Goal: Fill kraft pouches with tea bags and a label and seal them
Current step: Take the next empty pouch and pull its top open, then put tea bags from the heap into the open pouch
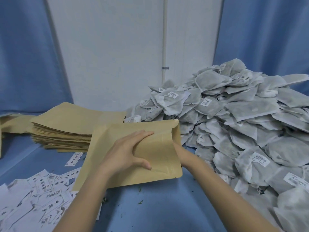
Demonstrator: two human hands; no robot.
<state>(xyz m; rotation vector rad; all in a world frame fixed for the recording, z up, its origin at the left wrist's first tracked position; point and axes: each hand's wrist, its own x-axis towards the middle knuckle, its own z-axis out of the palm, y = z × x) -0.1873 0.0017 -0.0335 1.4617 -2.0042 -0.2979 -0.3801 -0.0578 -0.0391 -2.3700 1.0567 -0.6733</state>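
A kraft pouch lies in front of me on the blue table, its open mouth turned right. My left hand holds the pouch's upper layer near the mouth, fingers on top and thumb spread along the near edge. My right hand reaches inside the mouth; only the wrist shows, the fingers are hidden. A big heap of grey tea bags fills the right side. Loose white printed labels lie scattered at the near left.
A tall stack of flat kraft pouches sits behind the held pouch at left, more pouches at the far left edge. Blue curtains and a white wall close off the back. Blue tabletop shows between my arms.
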